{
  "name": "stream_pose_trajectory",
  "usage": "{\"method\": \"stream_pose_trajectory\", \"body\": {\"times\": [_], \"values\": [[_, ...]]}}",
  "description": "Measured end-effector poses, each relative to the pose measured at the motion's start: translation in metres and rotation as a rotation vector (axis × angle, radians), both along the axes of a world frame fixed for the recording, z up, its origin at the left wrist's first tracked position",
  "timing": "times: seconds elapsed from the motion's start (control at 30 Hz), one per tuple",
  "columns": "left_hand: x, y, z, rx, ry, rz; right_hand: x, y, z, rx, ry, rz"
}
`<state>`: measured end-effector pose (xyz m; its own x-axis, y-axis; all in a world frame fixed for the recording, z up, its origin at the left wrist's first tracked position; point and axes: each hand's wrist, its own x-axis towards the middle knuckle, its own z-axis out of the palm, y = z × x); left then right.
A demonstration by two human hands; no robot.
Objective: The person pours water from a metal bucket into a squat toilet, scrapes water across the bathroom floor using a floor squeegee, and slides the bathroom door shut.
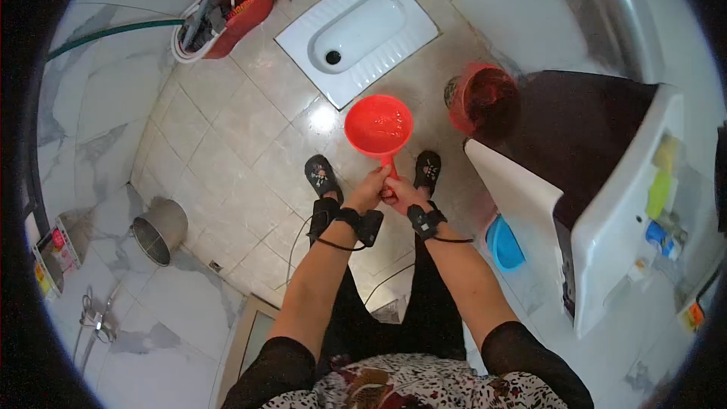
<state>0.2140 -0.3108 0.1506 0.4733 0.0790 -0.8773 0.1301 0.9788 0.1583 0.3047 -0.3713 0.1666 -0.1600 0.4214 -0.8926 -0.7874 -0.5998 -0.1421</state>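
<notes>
A red water dipper (379,123) is held out in front of me, its round bowl facing up with what looks like some water inside. Around its handle are closed both my left hand (366,192) and my right hand (407,194), side by side and touching. The fingers partly hide the handle. Beyond the dipper a white squat toilet (371,34) is set into the floor, its dark drain hole toward the near left end.
At the upper left stands a red tub (246,19) with mops and a green hose (113,32). Right are a red bucket (485,95), a white sink (617,204) and a blue basin (503,244). A metal bin (160,231) stands left.
</notes>
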Motion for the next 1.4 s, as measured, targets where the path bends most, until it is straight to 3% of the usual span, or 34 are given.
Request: {"method": "stream_pose_trajectory", "body": {"times": [0.17, 0.33, 0.5, 0.6, 0.87, 0.97, 1.3, 1.4], "values": [[0.040, -0.024, -0.071, -0.085, -0.046, 0.034, 0.040, -0.024, -0.071, -0.049, 0.092, -0.043], [0.059, -0.035, -0.123, -0.161, -0.032, 0.123, 0.062, -0.013, -0.101, -0.126, 0.048, 0.034], [0.075, -0.002, -0.157, -0.071, 0.091, 0.163, 0.074, 0.030, -0.142, -0.052, 0.075, -0.001], [0.074, 0.027, -0.211, -0.038, 0.149, 0.178, 0.074, 0.068, -0.168, -0.039, 0.088, 0.028], [0.077, 0.093, -0.198, -0.035, 0.099, 0.216, 0.073, 0.122, -0.190, -0.078, 0.128, -0.018], [0.077, 0.089, -0.205, -0.073, 0.063, 0.170, 0.077, 0.117, -0.190, -0.080, 0.126, -0.008], [0.092, 0.024, -0.204, 0.177, 0.015, 0.236, 0.089, 0.056, -0.174, 0.096, 0.045, 0.049], [0.093, 0.010, -0.197, 0.144, 0.049, 0.108, 0.093, 0.036, -0.170, 0.065, 0.031, 0.027]]}}
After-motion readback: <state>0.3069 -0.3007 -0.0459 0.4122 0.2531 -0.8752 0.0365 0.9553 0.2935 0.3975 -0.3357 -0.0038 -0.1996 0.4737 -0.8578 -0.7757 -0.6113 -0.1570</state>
